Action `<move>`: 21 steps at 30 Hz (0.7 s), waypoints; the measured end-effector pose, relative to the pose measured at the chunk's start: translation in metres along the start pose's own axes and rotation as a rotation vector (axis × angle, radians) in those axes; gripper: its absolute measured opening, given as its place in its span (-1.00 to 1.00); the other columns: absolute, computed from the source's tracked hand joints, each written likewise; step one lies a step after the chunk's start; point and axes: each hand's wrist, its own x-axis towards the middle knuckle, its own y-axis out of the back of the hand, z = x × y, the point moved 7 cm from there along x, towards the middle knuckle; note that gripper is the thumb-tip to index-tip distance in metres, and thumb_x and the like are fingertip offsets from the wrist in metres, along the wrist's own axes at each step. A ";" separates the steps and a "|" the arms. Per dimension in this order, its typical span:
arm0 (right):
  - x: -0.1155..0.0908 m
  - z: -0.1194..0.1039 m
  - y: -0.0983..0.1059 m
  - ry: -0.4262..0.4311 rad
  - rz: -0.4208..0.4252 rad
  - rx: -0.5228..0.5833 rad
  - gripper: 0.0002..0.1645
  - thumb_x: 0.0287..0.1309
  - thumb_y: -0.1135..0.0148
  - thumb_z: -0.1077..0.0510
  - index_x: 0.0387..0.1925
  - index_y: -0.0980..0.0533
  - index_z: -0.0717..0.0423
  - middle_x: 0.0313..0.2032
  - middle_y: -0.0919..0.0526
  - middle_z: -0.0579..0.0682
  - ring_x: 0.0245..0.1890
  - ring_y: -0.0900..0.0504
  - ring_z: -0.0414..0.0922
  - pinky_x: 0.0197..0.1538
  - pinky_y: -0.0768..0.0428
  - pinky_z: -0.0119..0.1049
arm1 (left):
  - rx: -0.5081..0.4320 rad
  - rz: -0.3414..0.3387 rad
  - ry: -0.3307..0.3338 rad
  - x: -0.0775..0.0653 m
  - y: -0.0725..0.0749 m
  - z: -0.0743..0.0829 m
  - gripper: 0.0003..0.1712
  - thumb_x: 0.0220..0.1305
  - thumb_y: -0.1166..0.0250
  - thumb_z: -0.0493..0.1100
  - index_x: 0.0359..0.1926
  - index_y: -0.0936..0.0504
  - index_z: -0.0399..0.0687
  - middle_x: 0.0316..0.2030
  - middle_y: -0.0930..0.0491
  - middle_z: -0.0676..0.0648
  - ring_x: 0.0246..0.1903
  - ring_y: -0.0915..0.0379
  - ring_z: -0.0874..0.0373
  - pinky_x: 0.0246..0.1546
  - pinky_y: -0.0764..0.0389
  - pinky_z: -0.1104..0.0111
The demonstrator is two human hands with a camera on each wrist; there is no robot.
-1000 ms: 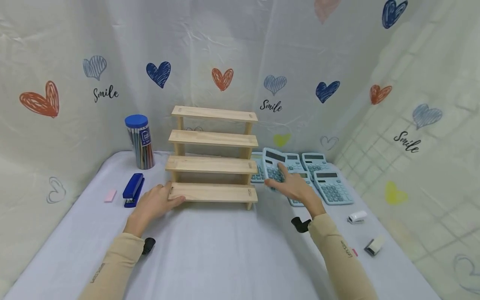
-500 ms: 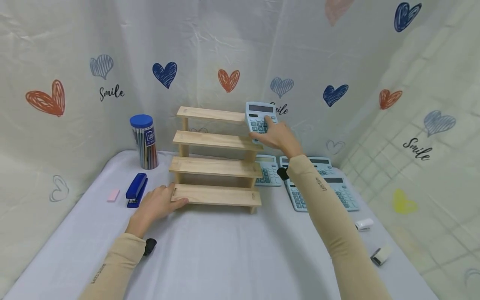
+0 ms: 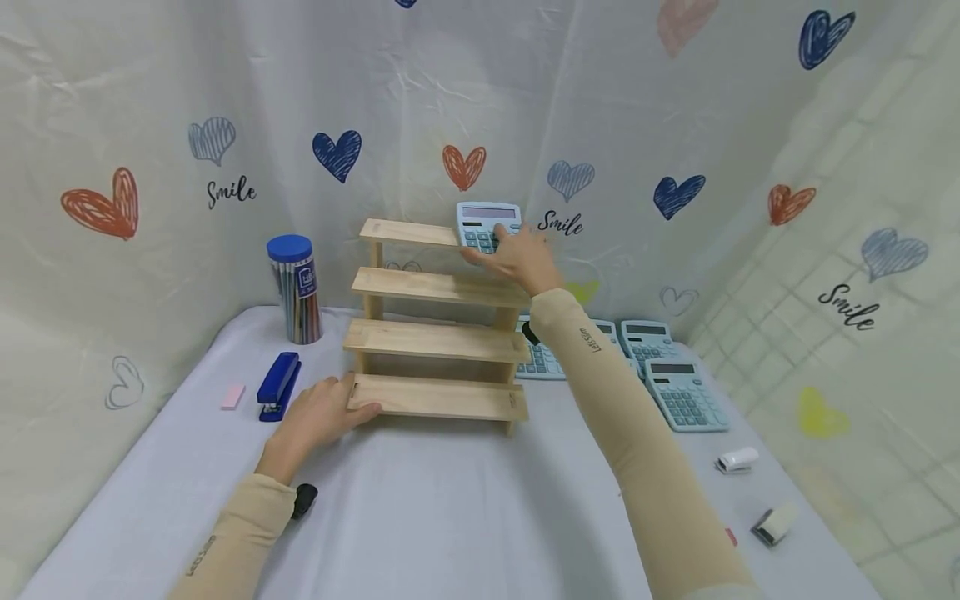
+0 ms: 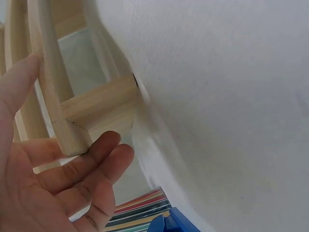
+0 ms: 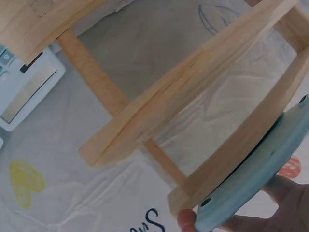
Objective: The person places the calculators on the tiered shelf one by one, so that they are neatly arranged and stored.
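Note:
A four-step wooden display rack (image 3: 438, 337) stands at the middle of the table. My right hand (image 3: 521, 258) holds a light blue calculator (image 3: 489, 213) at the right part of the top step. In the right wrist view the calculator's back (image 5: 260, 166) lies along the edge of that step, with thumb and fingers at its near side. Low on the left, my left hand (image 3: 318, 415) grips the end of the bottom step. The left wrist view shows the thumb on the board and fingers (image 4: 104, 154) bent round the wooden corner (image 4: 72, 137).
More light blue calculators (image 3: 684, 398) lie to the right of the rack, partly behind my right sleeve. Left of it are a blue stapler (image 3: 277, 383), a pink eraser (image 3: 232, 396) and a blue-lidded jar of pencils (image 3: 298, 292). Two small white items (image 3: 737, 460) lie near the right edge.
My right hand has lifted the calculator from the group on the table, up and leftward to the top step. The left hand keeps its grip on the rack.

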 end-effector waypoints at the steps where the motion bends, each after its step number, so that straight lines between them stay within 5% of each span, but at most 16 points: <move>1: 0.001 -0.004 -0.001 0.012 -0.006 0.008 0.25 0.10 0.26 -0.75 0.59 -0.04 -0.07 0.50 -0.06 0.46 0.47 -0.14 0.43 0.43 -0.22 0.31 | 0.001 0.000 0.000 0.000 0.000 0.000 0.04 0.31 -0.23 0.35 0.39 -0.28 -0.48 0.09 -0.54 -0.53 -0.06 -0.61 -0.26 -0.02 -0.58 -0.11; 8: 0.008 -0.040 -0.007 0.104 -0.018 -0.015 0.09 0.24 0.15 -0.61 0.57 -0.09 -0.08 0.41 -0.26 0.44 0.41 -0.24 0.33 0.43 -0.28 0.19 | -0.004 0.032 -0.018 -0.001 0.002 0.001 0.01 0.31 -0.24 0.32 0.37 -0.30 -0.48 0.06 -0.56 -0.53 -0.10 -0.61 -0.26 -0.07 -0.59 -0.10; 21: 0.019 -0.087 -0.016 0.174 -0.003 -0.043 0.01 0.30 0.16 -0.56 0.57 -0.09 -0.11 0.43 -0.19 0.43 0.43 -0.21 0.28 0.42 -0.33 0.09 | -0.019 0.038 -0.015 -0.003 0.001 0.002 0.00 0.32 -0.25 0.30 0.38 -0.29 -0.48 0.07 -0.54 -0.54 -0.03 -0.59 -0.32 -0.02 -0.57 -0.13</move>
